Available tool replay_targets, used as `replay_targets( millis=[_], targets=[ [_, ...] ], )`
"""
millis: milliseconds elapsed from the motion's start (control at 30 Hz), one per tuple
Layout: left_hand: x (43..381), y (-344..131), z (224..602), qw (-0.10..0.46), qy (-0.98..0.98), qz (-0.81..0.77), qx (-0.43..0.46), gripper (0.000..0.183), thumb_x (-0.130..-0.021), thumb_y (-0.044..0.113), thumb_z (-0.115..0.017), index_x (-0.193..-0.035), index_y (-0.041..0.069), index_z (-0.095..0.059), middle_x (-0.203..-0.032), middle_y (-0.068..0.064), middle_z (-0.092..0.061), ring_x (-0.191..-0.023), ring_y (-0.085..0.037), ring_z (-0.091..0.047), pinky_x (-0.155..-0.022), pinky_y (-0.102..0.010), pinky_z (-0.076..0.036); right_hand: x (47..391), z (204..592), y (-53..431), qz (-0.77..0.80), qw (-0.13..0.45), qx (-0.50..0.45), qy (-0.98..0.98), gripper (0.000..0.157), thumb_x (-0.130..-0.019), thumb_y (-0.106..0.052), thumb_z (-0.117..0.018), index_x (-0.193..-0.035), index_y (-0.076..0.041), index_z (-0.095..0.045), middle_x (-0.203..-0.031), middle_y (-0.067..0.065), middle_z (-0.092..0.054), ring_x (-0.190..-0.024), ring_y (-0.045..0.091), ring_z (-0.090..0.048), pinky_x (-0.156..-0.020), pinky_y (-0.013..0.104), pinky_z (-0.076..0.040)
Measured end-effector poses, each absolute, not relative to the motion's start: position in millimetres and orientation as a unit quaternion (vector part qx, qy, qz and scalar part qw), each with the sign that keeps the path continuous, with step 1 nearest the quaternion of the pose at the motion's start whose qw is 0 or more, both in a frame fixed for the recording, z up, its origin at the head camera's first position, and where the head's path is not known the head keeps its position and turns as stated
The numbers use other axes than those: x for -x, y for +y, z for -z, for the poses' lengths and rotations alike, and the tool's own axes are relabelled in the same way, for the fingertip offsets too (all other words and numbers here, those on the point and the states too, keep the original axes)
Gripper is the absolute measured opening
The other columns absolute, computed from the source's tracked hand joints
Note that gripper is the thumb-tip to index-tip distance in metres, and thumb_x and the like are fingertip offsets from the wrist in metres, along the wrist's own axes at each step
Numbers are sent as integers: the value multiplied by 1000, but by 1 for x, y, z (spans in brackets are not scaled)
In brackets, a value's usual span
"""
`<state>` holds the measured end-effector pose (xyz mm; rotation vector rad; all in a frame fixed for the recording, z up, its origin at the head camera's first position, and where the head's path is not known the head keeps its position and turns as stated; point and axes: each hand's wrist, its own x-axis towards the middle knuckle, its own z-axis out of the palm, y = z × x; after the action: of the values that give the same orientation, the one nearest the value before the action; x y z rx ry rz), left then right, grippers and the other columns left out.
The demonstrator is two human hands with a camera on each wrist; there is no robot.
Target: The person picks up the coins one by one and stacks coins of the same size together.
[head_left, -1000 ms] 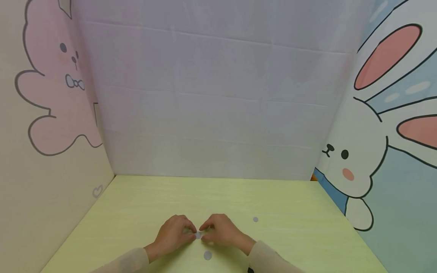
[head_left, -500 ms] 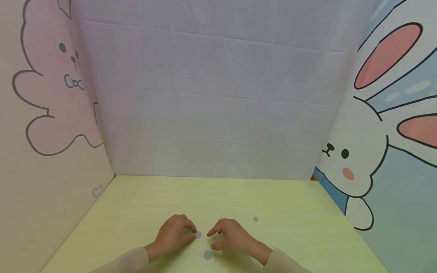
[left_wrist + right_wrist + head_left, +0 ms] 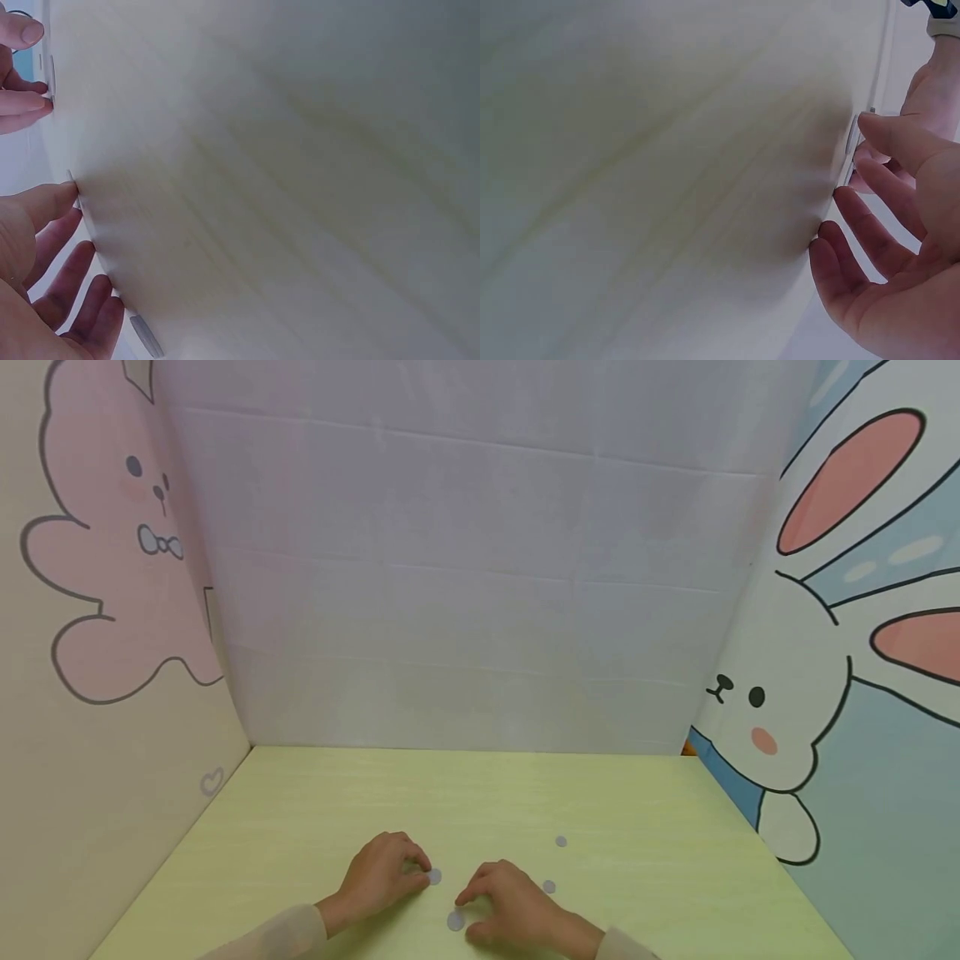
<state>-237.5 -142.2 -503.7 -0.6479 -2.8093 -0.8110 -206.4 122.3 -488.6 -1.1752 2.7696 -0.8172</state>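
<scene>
Near the front of the yellow table, my left hand [image 3: 384, 870] grips the left edge of a small pale grey disc [image 3: 435, 877] between thumb and finger. Its other fingertips rest on the surface in the left wrist view. My right hand [image 3: 510, 906] lies over a second grey disc [image 3: 455, 921], nearer the front. The right index fingertip is at that disc's far edge; the thumb stands apart from the index finger, by the right edge. In the right wrist view, a thin disc edge [image 3: 851, 135] shows close to the thumb, the other fingers loosely bent.
Two more discs lie to the right: one disc [image 3: 549, 887] just behind the right hand, another disc [image 3: 561, 842] farther back. The left wrist view shows a grey disc [image 3: 146, 336] beyond the left fingertips. White back sheet [image 3: 465, 610] and printed side panels [image 3: 885, 793] enclose the yellow table [image 3: 337, 785].
The right hand has left the disc at the left hand, drawing right and then toward the front disc. A disc behind the right hand has come into view. The left hand has stayed put.
</scene>
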Motion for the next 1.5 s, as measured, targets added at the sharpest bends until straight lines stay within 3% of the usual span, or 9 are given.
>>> replay_targets(
  millis=[700,1500],
  targets=[
    [238,-143,502,72,-934,271,219,13,-81,33,-94,-86,28,-83,-93,15,-71,-88,-10,-59,-78,-33,-53,207,489,114,214,-25,394,893,21,-84,-29,-92,-104,-27,-86,-98,-17,-60,-89,-5,-42,-78,11,-37],
    [237,-142,499,75,-936,265,221,12,-81,32,-93,-85,29,-82,-92,14,-71,-86,-9,-58,-75,-29,-51,215,488,110,181,-22,411,893,12,-88,-35,-89,-96,-27,-87,-93,-20,-66,-85,-7,-50,-77,12,-42]
  ],
)
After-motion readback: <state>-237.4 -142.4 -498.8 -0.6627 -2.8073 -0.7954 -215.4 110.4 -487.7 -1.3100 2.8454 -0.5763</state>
